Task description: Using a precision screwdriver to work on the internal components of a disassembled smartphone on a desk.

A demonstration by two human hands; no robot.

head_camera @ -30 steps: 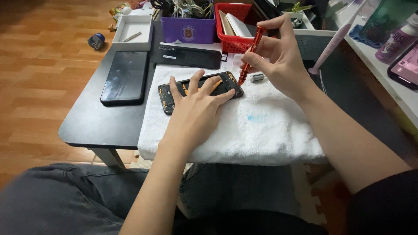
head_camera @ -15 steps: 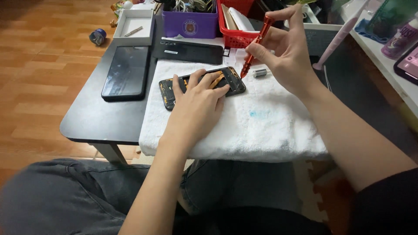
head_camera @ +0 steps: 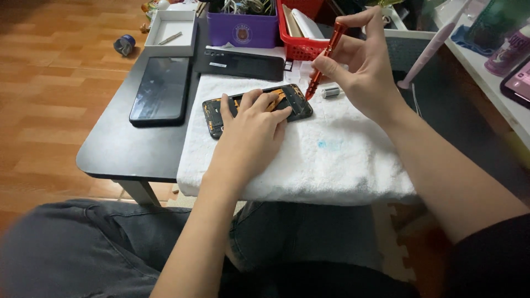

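Opened phone (head_camera: 256, 108) lying face down on a white towel (head_camera: 309, 149), back cover off, so that its dark inner frame and orange flex strips show. The left hand (head_camera: 251, 129) lies flat across the middle of the phone, fingers spread and pressing it to the towel; it closes around nothing. The right hand (head_camera: 361, 66), at about one o'clock from the phone, pinches an orange screwdriver (head_camera: 324, 59) between thumb and fingers, index finger capping the top end. The tip meets the phone's upper right corner, the shaft leaning up and to the right.

Work judged as mid-disassembly: the cover is already removed, while the inner frame sits in place and the driver stands on a corner fastener. Whether any screws are out cannot be told.

Around the work: a small grey cylinder (head_camera: 330, 92) on the towel just right of the driver tip; a separate dark back panel (head_camera: 243, 63) at twelve o'clock; a second black phone (head_camera: 160, 91) at nine o'clock on the black table (head_camera: 121, 154); purple bin (head_camera: 243, 27), red basket (head_camera: 301, 38) and white tray (head_camera: 171, 27) along the far edge.
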